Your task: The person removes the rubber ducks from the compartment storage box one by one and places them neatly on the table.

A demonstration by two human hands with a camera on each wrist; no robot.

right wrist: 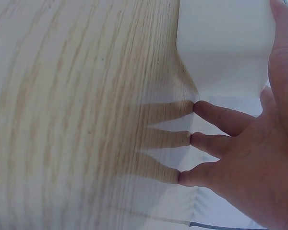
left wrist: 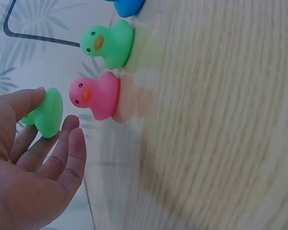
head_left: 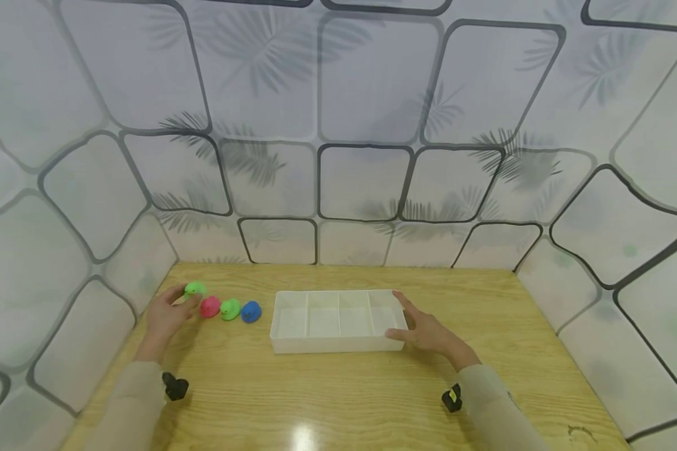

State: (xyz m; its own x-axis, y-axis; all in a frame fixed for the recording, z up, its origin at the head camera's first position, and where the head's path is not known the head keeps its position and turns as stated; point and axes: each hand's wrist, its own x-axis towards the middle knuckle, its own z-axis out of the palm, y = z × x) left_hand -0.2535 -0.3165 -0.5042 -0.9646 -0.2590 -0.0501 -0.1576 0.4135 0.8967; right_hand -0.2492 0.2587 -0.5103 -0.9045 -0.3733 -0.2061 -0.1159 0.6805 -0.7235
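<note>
My left hand (head_left: pixel 165 316) pinches a green rubber duck (left wrist: pixel 50 114) between thumb and fingers, raised off the table with its flat base facing the left wrist camera. Right beside it a pink rubber duck (head_left: pixel 210 307) stands on the table. A second green duck (head_left: pixel 230 309) and a blue duck (head_left: pixel 251 312) continue the row to the right. At the right end of a white divided tray (head_left: pixel 338 345), my right hand (head_left: pixel 429 332) holds it, thumb on the near side and index finger at the far corner. Its other fingers (right wrist: pixel 221 117) spread down toward the tabletop.
The wooden table (head_left: pixel 316 394) ends at walls covered with a patterned cloth (head_left: pixel 361 181) at the back and both sides. Divider strips part the tray into several compartments, with no ducks in them. Small black devices (head_left: pixel 175 386) are worn on both wrists.
</note>
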